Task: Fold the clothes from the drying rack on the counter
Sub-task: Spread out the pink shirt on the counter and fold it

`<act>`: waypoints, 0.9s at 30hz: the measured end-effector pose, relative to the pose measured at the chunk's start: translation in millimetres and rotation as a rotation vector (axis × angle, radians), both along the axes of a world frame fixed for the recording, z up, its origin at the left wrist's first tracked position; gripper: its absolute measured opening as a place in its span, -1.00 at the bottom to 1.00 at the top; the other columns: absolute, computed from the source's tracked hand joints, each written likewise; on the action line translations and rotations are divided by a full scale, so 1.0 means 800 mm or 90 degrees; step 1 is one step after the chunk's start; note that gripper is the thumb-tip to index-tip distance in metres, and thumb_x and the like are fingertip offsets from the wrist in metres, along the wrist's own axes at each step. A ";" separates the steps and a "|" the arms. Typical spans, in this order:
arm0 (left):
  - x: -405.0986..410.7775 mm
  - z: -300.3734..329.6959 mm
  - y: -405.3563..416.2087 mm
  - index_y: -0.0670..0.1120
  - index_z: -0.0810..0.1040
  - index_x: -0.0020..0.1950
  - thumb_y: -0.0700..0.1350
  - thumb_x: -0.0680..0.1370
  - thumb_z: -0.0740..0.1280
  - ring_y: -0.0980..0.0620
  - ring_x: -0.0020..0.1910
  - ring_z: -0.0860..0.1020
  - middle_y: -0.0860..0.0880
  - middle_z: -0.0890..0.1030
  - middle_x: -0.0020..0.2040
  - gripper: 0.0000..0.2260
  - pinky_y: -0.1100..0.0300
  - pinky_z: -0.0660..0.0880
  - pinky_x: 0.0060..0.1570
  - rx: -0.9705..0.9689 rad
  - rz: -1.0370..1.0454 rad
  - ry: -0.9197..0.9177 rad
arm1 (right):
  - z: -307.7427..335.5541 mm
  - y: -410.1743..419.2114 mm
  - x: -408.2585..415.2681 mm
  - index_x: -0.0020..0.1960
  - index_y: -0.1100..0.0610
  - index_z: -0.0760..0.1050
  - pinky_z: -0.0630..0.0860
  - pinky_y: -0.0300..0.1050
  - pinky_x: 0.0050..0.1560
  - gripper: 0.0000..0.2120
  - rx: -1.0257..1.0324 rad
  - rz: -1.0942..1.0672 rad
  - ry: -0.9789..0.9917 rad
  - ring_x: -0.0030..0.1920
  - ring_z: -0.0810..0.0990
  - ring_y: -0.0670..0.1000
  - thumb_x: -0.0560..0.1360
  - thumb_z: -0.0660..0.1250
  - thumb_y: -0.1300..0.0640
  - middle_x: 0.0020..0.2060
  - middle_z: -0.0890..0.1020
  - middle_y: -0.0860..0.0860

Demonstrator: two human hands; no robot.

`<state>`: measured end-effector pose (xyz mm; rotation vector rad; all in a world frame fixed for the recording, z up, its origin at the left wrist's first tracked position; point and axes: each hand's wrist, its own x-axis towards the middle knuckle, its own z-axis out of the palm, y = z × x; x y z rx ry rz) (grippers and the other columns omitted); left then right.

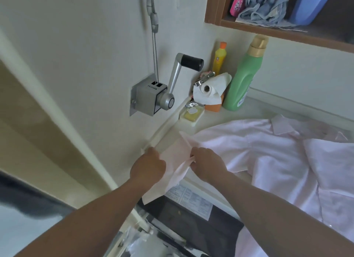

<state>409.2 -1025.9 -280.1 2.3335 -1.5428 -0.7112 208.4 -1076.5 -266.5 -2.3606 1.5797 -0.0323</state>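
The pale pink collared cotton shirt [268, 157] is lying spread on the white counter [206, 120], collar pointing toward the far wall, one sleeve extending left over the counter edge. The left hand [148, 165] and right hand [207, 163] are each pinching that sleeve (grip clenched on fabric). The grey wall-mounted crank box [151, 97] is reading "Hotata".
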 end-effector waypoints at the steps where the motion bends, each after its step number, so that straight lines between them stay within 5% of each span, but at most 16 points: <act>1: 0.004 -0.016 0.009 -0.14 0.39 0.31 -0.14 0.56 0.17 -0.15 0.07 0.58 -0.11 0.54 0.14 -0.68 0.06 0.48 0.02 0.049 0.028 0.006 | 0.001 -0.001 -0.001 0.04 0.03 0.47 0.61 0.01 -0.10 -0.90 0.000 -0.001 -0.004 -0.11 0.55 0.04 0.57 0.20 0.12 -0.13 0.55 -0.05; 5: 0.011 -0.067 0.039 -0.30 0.17 0.49 -0.03 0.61 0.23 -0.24 0.41 0.41 -0.25 0.32 0.44 -0.44 0.02 0.39 0.36 0.192 0.185 0.055 | 0.003 -0.002 -0.005 -0.01 0.05 0.45 0.61 0.00 -0.09 -0.94 0.009 0.015 0.012 -0.14 0.56 0.03 0.55 0.22 0.10 -0.15 0.56 -0.04; 8: 0.010 -0.085 0.050 -0.37 0.03 0.54 0.03 0.64 0.22 -0.23 0.48 0.30 -0.27 0.26 0.50 -0.32 0.02 0.33 0.44 0.236 0.241 0.069 | 0.005 0.000 -0.009 -0.07 0.05 0.44 0.60 0.01 -0.05 -0.97 0.014 0.034 0.031 -0.13 0.53 0.03 0.53 0.22 0.12 -0.16 0.54 -0.05; 15: 0.018 -0.113 0.069 -0.08 0.44 0.31 0.29 0.49 0.33 -0.12 0.20 0.55 -0.11 0.56 0.21 -0.44 0.05 0.49 0.19 0.236 0.254 0.026 | -0.005 0.006 -0.019 -0.09 -0.01 0.44 0.55 -0.05 -0.01 -0.95 0.019 0.078 0.010 0.00 0.47 0.00 0.52 0.24 0.13 -0.07 0.52 -0.11; 19: 0.014 -0.110 0.072 -0.04 0.47 0.15 0.10 0.49 0.33 -0.17 0.04 0.57 -0.10 0.58 0.07 -0.68 0.05 0.50 0.03 0.147 0.252 0.024 | -0.011 0.007 -0.024 0.02 0.00 0.53 0.53 -0.07 0.04 -0.86 0.025 0.084 -0.005 0.10 0.46 -0.03 0.50 0.24 0.09 0.01 0.53 -0.14; 22: -0.002 -0.080 0.076 -0.08 0.44 0.03 -0.05 0.53 0.29 -0.15 -0.08 0.54 -0.09 0.58 -0.03 -0.85 0.06 0.45 -0.11 0.057 0.296 0.145 | -0.013 0.005 -0.027 0.05 -0.02 0.54 0.53 -0.07 0.06 -0.82 0.023 0.090 -0.006 0.13 0.45 -0.03 0.50 0.23 0.09 0.04 0.52 -0.16; 27: -0.037 0.006 0.068 -0.06 0.39 -0.12 -0.05 0.55 0.29 -0.04 -0.26 0.52 -0.03 0.53 -0.24 -0.87 0.11 0.39 -0.30 -0.143 0.289 0.251 | -0.020 0.005 -0.026 0.09 -0.03 0.52 0.51 -0.09 0.06 -0.83 0.005 0.084 -0.010 0.16 0.42 -0.04 0.52 0.25 0.06 0.09 0.49 -0.17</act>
